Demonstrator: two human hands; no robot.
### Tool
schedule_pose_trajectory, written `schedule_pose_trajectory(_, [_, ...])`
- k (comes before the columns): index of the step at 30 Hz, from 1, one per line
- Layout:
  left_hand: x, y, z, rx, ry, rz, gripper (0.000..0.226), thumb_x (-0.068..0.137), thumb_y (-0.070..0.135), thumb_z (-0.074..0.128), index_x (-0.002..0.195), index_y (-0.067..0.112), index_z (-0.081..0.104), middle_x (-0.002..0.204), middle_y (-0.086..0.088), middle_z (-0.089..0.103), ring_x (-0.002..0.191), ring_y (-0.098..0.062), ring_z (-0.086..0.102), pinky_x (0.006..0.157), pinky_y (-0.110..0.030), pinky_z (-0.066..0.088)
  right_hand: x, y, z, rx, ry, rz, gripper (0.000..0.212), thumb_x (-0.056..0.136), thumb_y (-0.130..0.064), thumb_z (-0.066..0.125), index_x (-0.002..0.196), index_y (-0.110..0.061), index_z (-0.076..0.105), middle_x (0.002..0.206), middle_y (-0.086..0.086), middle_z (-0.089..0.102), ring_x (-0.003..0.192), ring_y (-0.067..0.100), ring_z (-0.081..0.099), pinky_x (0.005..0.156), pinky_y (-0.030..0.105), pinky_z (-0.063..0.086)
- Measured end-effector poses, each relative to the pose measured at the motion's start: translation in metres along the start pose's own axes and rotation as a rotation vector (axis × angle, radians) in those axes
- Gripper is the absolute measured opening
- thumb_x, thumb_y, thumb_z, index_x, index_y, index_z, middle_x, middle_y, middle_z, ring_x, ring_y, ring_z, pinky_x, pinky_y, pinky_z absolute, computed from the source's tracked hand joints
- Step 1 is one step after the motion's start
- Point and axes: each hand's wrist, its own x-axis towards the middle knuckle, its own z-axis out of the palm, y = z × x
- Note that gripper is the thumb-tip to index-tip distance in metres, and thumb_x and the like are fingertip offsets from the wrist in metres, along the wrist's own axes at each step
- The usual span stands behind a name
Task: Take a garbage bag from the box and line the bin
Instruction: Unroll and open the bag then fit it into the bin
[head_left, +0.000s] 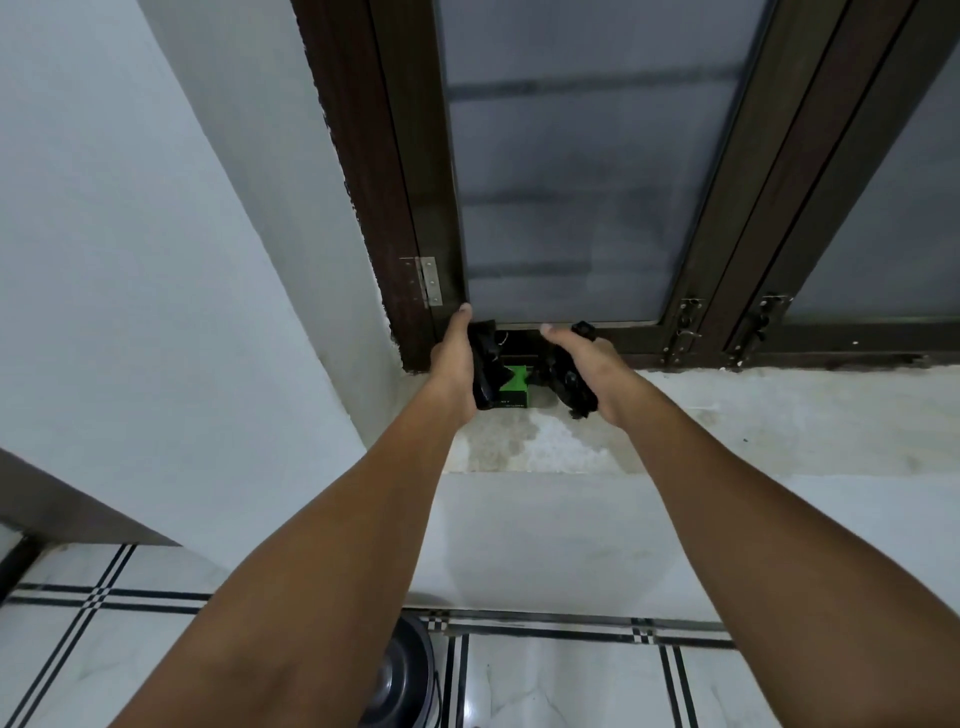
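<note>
1. Both arms stretched forward and up toward the window ledge (727, 415), a pale stained sill below a dark brown window frame (415, 208) with frosted panes.
2. Left hand (453, 364) raised at the left end of the ledge, thumb tip up against the frame's lower corner; fingers curled round a bunch of black garbage bag (483, 358), gripping it.
3. Right hand (587, 364) level with the left, just apart from it; thumb pointing left, fingers curled round another bunch of black film (569, 389), crumpled ends sticking out above and below the palm.
4. Cannot tell whether the two black bunches are one bag or separate pieces; a thin dark span between the hands, in front of the frame's bottom rail, partly hidden.
5. Green and black box (514, 387) standing on the ledge between the two hands, against the window frame, partly covered by the left-hand bunch. Small print on its front too small to read.
6. Dark round bin (400, 675) on the floor at the bottom edge, between the forearms, directly below the ledge, mostly hidden; no liner visible on the part showing.
7. Floor (571, 691) of white glossy tiles with black double lines.
8. Metal hinge (428, 280) on the frame just above the left thumb; two latch bolts (685, 327) further right on the lower rail.
</note>
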Motion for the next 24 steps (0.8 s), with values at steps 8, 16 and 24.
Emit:
schedule_pose_trajectory(8, [0.003, -0.001, -0.001, 0.083, -0.034, 0.057, 0.045, 0.096, 0.050, 0.063, 0.126, 0.018, 0.061, 0.114, -0.006, 0.072, 0.105, -0.024, 0.069, 0.094, -0.040, 0.056, 0.022, 0.023, -0.039, -0.492, 0.173, -0.088, 0.046, 0.085, -0.018, 0.073, 0.126, -0.007, 0.055, 0.119, 0.015, 0.064, 0.102, 0.030, 0.060, 0.081, 0.034, 0.049])
schedule_pose_trajectory(16, [-0.003, -0.010, 0.002, -0.048, -0.089, 0.015, 0.052, 0.087, 0.038, 0.079, 0.129, 0.013, 0.062, 0.118, -0.013, 0.073, 0.092, -0.021, 0.070, 0.061, -0.024, 0.058, 0.020, 0.033, -0.038, -0.873, 0.530, -0.499, 0.055, 0.080, -0.028, 0.082, 0.129, -0.015, 0.061, 0.128, 0.011, 0.058, 0.126, 0.033, 0.048, 0.109, 0.043, 0.040])
schedule_pose_trajectory(24, [-0.015, -0.013, 0.001, -0.113, -0.122, 0.044, 0.043, 0.091, 0.016, 0.077, 0.120, 0.021, 0.046, 0.121, -0.012, 0.063, 0.094, -0.025, 0.070, 0.069, -0.028, 0.063, 0.006, 0.019, -0.016, -0.481, 0.444, -0.775, 0.016, 0.094, -0.017, 0.057, 0.103, -0.013, 0.070, 0.106, 0.002, 0.066, 0.103, 0.017, 0.059, 0.088, 0.028, 0.046])
